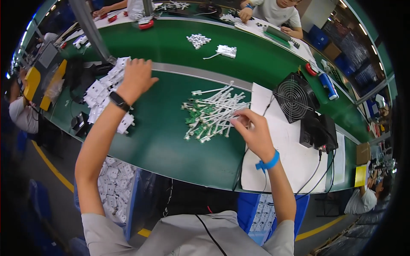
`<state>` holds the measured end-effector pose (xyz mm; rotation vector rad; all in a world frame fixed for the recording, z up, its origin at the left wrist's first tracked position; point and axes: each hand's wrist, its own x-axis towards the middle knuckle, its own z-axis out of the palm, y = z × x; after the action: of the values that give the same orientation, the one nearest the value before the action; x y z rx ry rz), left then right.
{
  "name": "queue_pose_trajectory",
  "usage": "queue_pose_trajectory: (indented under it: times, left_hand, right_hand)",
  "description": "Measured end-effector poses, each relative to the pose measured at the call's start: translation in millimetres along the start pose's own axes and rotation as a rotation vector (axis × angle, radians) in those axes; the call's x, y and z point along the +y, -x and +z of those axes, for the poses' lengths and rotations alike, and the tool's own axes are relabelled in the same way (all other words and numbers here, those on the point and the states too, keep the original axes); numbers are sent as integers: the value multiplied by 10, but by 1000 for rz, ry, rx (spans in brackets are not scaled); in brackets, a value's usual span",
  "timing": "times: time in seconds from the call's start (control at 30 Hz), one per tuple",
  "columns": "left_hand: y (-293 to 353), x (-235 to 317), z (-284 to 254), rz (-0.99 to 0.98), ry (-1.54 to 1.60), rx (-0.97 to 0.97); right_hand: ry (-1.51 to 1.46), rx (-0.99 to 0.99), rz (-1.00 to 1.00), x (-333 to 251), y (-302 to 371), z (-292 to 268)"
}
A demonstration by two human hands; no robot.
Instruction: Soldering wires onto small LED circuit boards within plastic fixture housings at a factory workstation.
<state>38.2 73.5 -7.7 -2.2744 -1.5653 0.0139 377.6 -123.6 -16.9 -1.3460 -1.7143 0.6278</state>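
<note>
My left hand (137, 79) reaches over the far end of a heap of white plastic housings (97, 94) at the left of the green bench. Its thumb sticks out to the side and its fingers are spread, the tips partly hidden. At the right edge of a pile of white cables with small green circuit boards (213, 112) is my right hand (256, 131). Its thumb and forefinger are curved with a gap between them, close to the cable ends. Nothing shows clearly in that hand. A blue wrist strap (269, 160) circles my right wrist.
A black fan (294, 98) and black power box (319, 131) stand on white sheeting (267, 173) at the right. Beyond the metal rail lie a white assembled unit (226, 51) and small white parts (198, 41). Below the bench are bins, one of housings (115, 183). A person works opposite.
</note>
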Motion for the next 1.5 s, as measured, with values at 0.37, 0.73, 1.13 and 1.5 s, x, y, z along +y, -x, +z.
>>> queue_pose_trajectory:
  times: [0.37, 0.73, 1.13, 1.5]
  left_hand:
    - [866, -1062, -66, -52, 512, -156]
    - [965, -618, -370, 97, 633, 336]
    - [876, 247, -1049, 395, 554, 551]
    - [957, 502, -1124, 439, 540, 484]
  right_hand:
    - [485, 57, -205, 594, -1070, 1091]
    - [67, 561, -413, -181, -974, 658]
    - [-161, 145, -331, -907, -709, 695]
    - [-340, -53, -48, -734, -620, 503]
